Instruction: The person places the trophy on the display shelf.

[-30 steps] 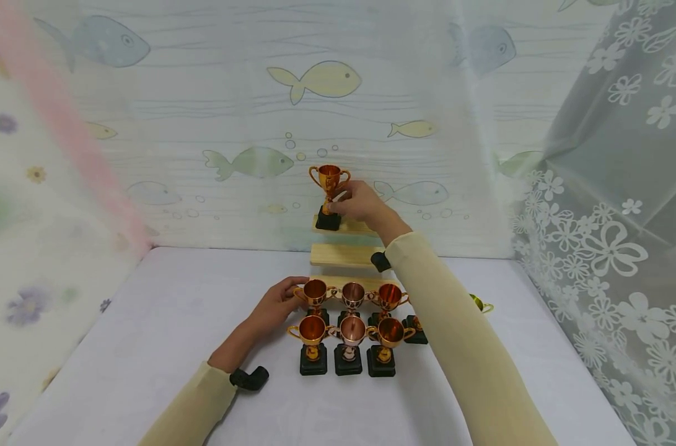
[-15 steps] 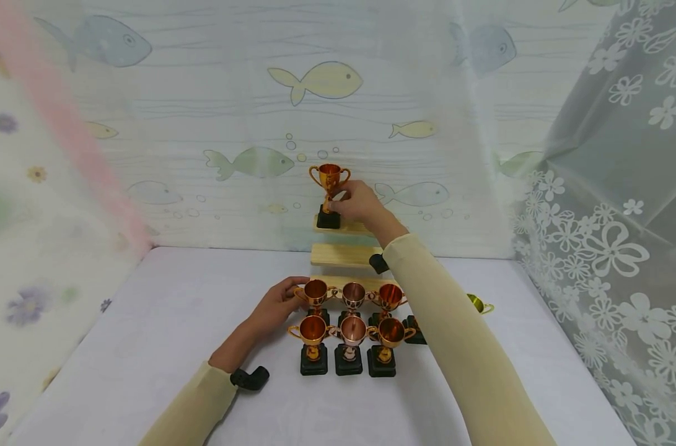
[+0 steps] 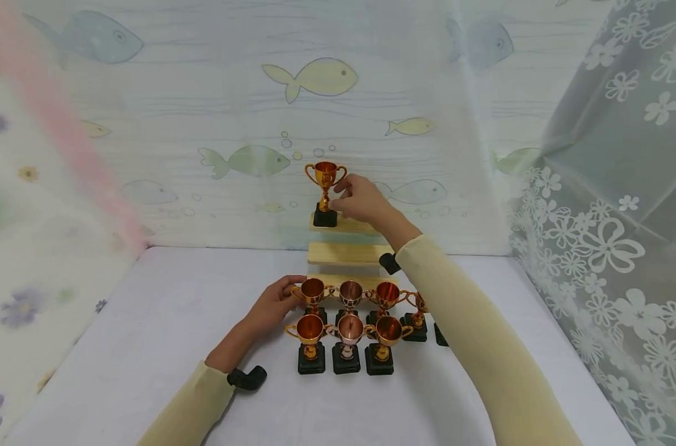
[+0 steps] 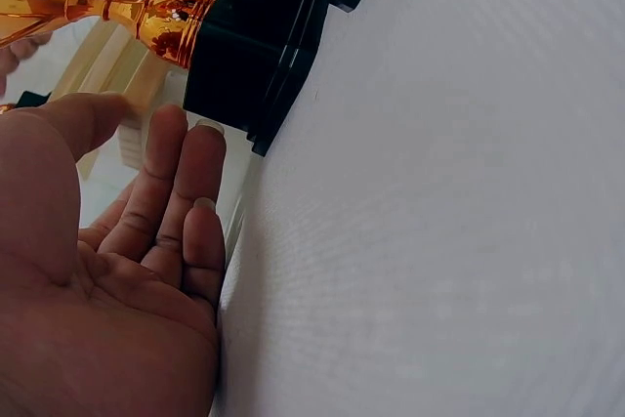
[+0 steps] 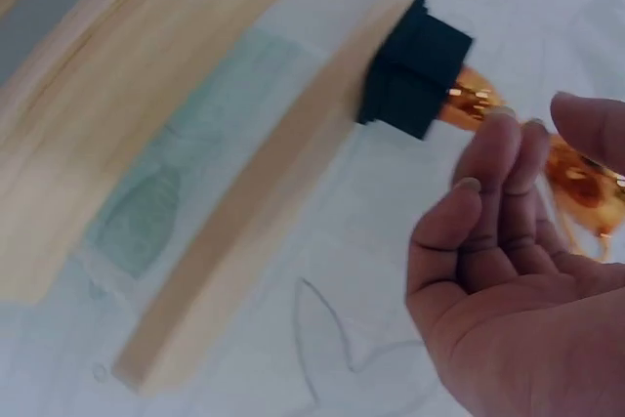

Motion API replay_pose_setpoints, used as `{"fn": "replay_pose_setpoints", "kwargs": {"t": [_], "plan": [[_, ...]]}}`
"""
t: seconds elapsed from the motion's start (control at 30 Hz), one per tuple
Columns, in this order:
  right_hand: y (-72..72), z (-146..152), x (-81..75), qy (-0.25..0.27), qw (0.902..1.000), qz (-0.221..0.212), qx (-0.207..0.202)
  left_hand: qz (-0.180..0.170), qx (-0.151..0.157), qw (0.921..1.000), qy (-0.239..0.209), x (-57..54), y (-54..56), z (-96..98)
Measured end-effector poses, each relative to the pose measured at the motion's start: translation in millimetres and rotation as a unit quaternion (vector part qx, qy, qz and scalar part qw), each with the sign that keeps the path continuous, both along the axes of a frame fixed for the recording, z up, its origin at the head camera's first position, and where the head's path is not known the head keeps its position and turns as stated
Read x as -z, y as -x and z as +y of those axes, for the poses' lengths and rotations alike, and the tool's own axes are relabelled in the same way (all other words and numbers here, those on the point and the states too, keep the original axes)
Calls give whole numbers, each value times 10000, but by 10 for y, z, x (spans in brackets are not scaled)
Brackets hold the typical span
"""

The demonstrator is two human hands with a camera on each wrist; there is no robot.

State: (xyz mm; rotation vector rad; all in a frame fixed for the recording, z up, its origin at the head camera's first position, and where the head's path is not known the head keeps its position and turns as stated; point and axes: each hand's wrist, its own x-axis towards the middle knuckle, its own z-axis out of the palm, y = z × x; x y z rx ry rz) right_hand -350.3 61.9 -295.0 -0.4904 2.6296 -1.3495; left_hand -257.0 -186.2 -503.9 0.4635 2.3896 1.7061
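A gold toy trophy (image 3: 325, 178) with a black base stands at the left end of the top step (image 3: 351, 225) of a wooden stand. Close at its right is my right hand (image 3: 362, 201); in the right wrist view the thumb (image 5: 596, 134) and fingers are spread apart beside the stem. My left hand (image 3: 273, 305) rests low at the left of the back-row trophy (image 3: 312, 291), fingers loosely bent. In the left wrist view its fingertips lie right by that trophy's black base (image 4: 249, 51), and the palm holds nothing.
A front row has a gold trophy (image 3: 310, 331), a rose-gold trophy (image 3: 351, 331) and another gold trophy (image 3: 389, 332). More trophies stand behind, some partly covered by the right sleeve (image 3: 471, 328). The stand's middle step (image 3: 349, 253) lies behind them. Patterned curtains surround the white table.
My right thumb and fingers have come off the trophy's stem, and the hand has drawn slightly right. The right sleeve has shifted right, uncovering more of a back-row trophy. My left hand stays put.
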Motion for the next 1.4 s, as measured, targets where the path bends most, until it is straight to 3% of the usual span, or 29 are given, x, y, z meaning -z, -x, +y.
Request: {"fn": "replay_pose_setpoints", "kwargs": {"t": [0.13, 0.27, 0.5, 0.7, 1.1, 1.4], "plan": [[-136, 112, -103, -244, 9997, 20, -45, 40, 19, 10000, -10, 2, 6, -21], [-272, 245, -149, -90, 9998, -5, -177, 36, 30, 10000, -35, 3, 0, -32], [-569, 442, -166, -143, 9976, 213, -647, 24, -74, 9999, 85, -3, -40, -45], [-853, 658, -155, -64, 9968, 477, -639, 3, -87, 10000, 29, -22, -63, -40], [-1343, 1131, 12, 492, 9944, 915, -189, -17, -87, 9999, 52, -11, -52, -35], [-1699, 1458, 258, 610, 9797, 1847, 493, 42, -20, 10000, 73, -23, -28, -19]]}}
